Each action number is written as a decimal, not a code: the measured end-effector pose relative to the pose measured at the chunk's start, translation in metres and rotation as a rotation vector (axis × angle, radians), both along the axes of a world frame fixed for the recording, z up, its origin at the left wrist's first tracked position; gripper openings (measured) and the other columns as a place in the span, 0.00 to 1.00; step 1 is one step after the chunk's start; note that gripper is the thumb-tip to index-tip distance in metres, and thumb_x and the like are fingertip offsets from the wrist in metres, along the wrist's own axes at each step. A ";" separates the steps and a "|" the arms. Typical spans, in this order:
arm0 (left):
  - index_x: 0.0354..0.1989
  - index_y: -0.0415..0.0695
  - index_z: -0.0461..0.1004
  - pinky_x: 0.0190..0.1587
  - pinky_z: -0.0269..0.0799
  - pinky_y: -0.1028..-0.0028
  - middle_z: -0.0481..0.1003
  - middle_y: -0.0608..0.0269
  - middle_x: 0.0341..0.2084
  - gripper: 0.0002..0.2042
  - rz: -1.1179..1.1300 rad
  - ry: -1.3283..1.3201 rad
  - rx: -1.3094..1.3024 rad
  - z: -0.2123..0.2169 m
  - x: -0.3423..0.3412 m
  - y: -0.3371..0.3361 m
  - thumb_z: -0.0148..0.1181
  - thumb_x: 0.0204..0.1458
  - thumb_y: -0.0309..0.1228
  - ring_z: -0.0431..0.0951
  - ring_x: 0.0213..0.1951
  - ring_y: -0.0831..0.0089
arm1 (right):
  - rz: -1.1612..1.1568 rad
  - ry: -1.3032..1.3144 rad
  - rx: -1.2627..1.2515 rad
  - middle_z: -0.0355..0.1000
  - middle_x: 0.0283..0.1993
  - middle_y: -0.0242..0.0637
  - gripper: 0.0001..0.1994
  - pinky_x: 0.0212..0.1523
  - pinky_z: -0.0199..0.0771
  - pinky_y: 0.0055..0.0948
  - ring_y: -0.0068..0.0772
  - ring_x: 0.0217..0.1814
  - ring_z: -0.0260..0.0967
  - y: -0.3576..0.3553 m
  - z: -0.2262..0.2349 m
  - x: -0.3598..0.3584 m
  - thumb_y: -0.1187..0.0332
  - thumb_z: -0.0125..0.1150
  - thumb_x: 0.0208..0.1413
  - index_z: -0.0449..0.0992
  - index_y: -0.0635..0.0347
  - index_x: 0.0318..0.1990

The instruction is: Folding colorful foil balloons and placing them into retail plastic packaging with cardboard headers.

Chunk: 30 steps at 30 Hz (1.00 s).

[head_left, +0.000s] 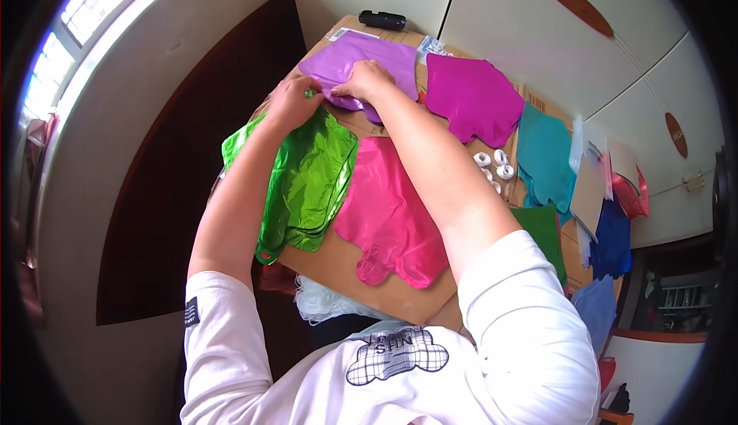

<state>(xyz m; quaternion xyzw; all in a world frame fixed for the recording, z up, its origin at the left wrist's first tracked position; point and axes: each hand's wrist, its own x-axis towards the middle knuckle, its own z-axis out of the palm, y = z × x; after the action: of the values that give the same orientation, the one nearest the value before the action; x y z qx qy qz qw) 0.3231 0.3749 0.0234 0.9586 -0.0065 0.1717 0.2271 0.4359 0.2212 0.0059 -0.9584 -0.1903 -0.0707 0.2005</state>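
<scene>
Both hands meet at the purple foil balloon (361,60): left hand (294,102) pinches its edge. Right hand (367,80) presses it flat, steadying it on the cardboard (338,263) beside the green balloon (304,179).

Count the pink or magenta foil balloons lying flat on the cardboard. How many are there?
2. One pink balloon lies near the person, beside the green balloon; one magenta balloon lies farther off, right of the purple balloon. Others may be hidden in the stacks.

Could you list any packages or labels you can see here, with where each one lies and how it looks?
Clear plastic packet: far left corner of the cardboard, behind the purple balloon that both hands touch; flat, see-through, white label.
Second clear packet: between the purple and magenta balloon; crinkled, blue-and-white print.
Black tag: on the person's left sleeve; small rectangle.
</scene>
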 end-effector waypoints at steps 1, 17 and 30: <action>0.36 0.44 0.81 0.51 0.70 0.62 0.76 0.52 0.39 0.11 0.035 0.048 0.013 0.005 -0.002 -0.003 0.64 0.46 0.34 0.76 0.45 0.55 | 0.016 0.095 -0.031 0.80 0.34 0.39 0.18 0.41 0.75 0.39 0.38 0.38 0.78 -0.001 0.001 0.008 0.49 0.73 0.41 0.84 0.53 0.29; 0.45 0.52 0.77 0.64 0.53 0.55 0.75 0.63 0.45 0.16 0.043 -0.131 0.293 -0.001 0.014 -0.019 0.59 0.51 0.45 0.72 0.53 0.64 | 0.071 0.439 0.534 0.78 0.31 0.39 0.07 0.31 0.75 0.35 0.33 0.30 0.75 -0.018 0.003 0.044 0.67 0.65 0.52 0.82 0.60 0.33; 0.46 0.56 0.78 0.66 0.44 0.47 0.75 0.64 0.48 0.17 0.091 0.020 0.378 0.004 0.012 -0.021 0.57 0.53 0.49 0.69 0.57 0.58 | -0.091 0.268 1.703 0.75 0.44 0.42 0.10 0.51 0.75 0.40 0.37 0.45 0.73 -0.273 0.145 0.059 0.69 0.50 0.62 0.74 0.64 0.44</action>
<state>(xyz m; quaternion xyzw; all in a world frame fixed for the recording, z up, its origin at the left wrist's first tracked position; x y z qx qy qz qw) 0.3348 0.3540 0.0277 0.9851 0.0071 0.1682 0.0352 0.4948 -0.0515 0.1507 -0.4887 -0.0086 -0.0834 0.8684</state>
